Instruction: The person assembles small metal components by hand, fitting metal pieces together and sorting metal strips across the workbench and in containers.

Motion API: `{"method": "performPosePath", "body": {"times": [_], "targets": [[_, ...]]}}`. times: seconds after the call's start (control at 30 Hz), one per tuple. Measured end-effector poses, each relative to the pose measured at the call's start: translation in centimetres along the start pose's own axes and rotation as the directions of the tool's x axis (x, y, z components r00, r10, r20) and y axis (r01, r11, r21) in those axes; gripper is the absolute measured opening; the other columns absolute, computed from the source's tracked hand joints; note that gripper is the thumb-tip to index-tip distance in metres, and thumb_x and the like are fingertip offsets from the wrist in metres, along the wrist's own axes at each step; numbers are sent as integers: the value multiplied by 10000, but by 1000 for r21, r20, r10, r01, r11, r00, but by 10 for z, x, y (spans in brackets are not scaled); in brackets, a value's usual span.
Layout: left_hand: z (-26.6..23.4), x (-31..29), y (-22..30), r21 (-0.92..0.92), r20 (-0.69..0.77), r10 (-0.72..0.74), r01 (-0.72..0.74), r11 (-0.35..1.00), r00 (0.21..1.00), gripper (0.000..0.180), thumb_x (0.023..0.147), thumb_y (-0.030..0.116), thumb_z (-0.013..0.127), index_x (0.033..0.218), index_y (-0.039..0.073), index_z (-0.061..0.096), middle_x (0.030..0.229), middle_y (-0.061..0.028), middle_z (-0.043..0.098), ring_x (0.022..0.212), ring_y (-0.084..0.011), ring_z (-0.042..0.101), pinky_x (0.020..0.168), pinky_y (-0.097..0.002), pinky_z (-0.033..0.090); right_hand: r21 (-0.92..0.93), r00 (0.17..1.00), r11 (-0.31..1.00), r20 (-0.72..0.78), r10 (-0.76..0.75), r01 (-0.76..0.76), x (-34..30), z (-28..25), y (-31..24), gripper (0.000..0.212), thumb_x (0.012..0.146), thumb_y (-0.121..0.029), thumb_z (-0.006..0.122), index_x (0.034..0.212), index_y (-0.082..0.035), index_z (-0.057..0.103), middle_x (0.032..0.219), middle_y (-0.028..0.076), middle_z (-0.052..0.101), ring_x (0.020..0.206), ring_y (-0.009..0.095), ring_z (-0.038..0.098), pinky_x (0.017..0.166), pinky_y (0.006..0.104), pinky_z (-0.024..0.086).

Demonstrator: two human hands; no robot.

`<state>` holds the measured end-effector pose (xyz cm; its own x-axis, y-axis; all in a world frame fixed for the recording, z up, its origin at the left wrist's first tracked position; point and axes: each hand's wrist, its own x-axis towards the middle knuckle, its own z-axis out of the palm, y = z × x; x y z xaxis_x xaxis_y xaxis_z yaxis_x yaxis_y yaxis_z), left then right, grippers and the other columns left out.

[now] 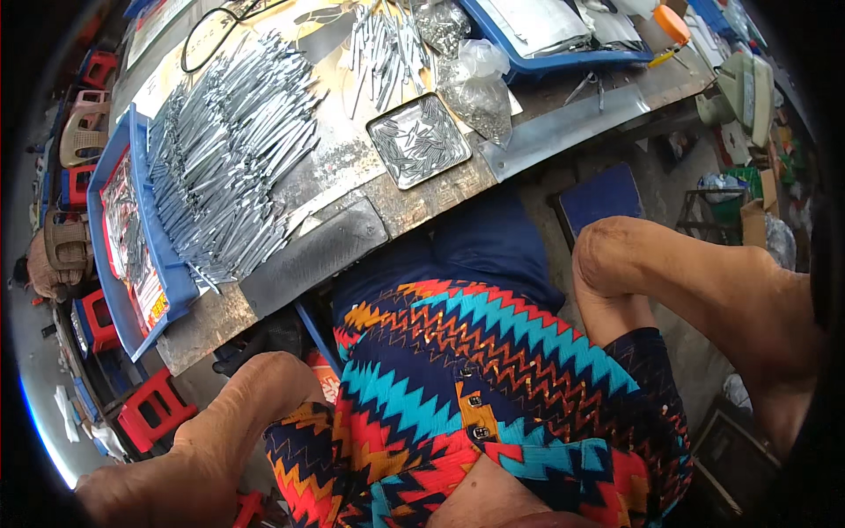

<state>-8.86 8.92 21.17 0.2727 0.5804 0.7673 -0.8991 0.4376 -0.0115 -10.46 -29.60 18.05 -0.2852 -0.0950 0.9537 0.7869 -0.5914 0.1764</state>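
Neither of my hands shows. My bent left arm (242, 396) leads out at the lower left, and my right arm (695, 264) passes out at the right edge. On the worktable (414, 204) before me lies a wide heap of thin silvery metal strips (233, 158). A smaller bunch of similar strips (387, 53) rests farther back. Close to the table's front edge sits a shallow rectangular tray (385, 165) with small metal pieces in it. Beside it is a clear plastic bag (480, 92) filled with small metal parts.
A blue bin (167, 251) stands at the table's left end; another blue tray (563, 63) holding papers is at the back right. A black cable loop (187, 48) lies at the back. Red stools (154, 409) stand on the left, a blue-topped stool (603, 202) under the table's right side.
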Motion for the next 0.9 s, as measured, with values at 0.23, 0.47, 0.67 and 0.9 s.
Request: {"method": "performPosePath", "body": {"times": [0.23, 0.47, 0.67, 0.9], "targets": [[-5, -8, -6, -25, 15, -6, 6, 1000, 1000, 180, 793, 115, 518, 635, 41, 472, 758, -136, 463, 742, -203, 478, 750, -391, 386, -50, 995, 993, 19, -102, 103, 3, 4, 12, 244, 681, -58, 671, 855, 15, 516, 868, 91, 525, 779, 138, 569, 591, 250, 517], [-16, -18, -7, -34, 39, 32, -31, 999, 999, 176, 798, 114, 520, 641, 47, 476, 765, -126, 463, 753, -194, 477, 760, -385, 386, -63, 977, 975, 13, -214, 215, 3, 16, 26, 262, 686, -60, 671, 880, 21, 515, 892, 100, 525, 795, 149, 572, 602, 258, 522], [-20, -21, 0, -12, 41, 9, -8, 1000, 999, 172, 802, 113, 522, 647, 52, 479, 772, -117, 463, 762, -186, 475, 768, -379, 386, -89, 965, 961, 42, -257, 260, 8, 24, 30, 278, 690, -62, 672, 902, 27, 514, 913, 107, 526, 809, 157, 574, 612, 266, 527], [-25, -16, 6, 9, 67, -17, 16, 1000, 998, 167, 806, 112, 525, 654, 57, 483, 779, -107, 463, 773, -177, 474, 777, -373, 386, -130, 950, 941, 54, -308, 312, 12, 42, 30, 298, 695, -64, 672, 927, 33, 513, 937, 116, 527, 824, 168, 577, 623, 274, 533]]}}
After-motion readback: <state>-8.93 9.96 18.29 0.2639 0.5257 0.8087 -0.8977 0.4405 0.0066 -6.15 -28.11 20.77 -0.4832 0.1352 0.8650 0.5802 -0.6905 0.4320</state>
